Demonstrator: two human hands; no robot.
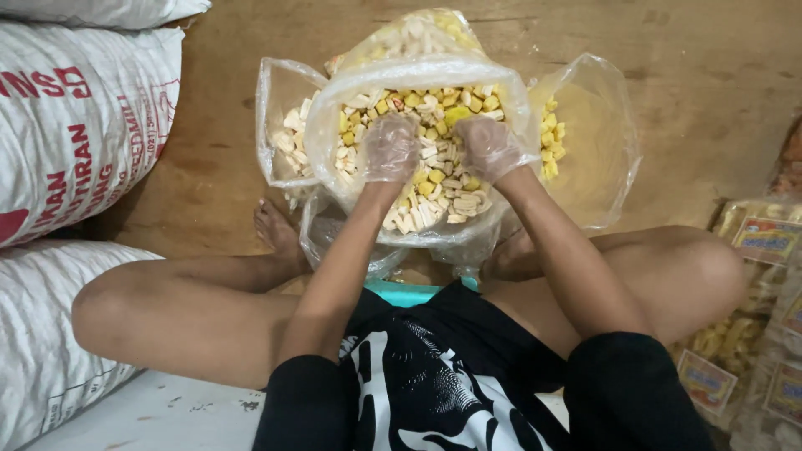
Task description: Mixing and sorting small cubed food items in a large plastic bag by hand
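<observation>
Snacks: we see a heap of yellow and white snack pieces (430, 159) in a big clear bag (330, 125) on the wooden floor (710, 67), right in front of us, between our knees.
Left hand: our left hand (389, 149) wears a thin clear glove. It is curled shut, pressed down into the heap on its left side. We cannot tell if it holds any pieces.
Right hand: our right hand (489, 149) is gloved too, curled the same way, on the right side near the bag's rim.
Which is nearer: both hands touch the snacks, side by side. Neither is closer.
Around us: more clear bags (585, 142) lie beside the big one, white sacks (75, 125) at the floor's left edge, packed snack bags (764, 250) at its right edge.
</observation>
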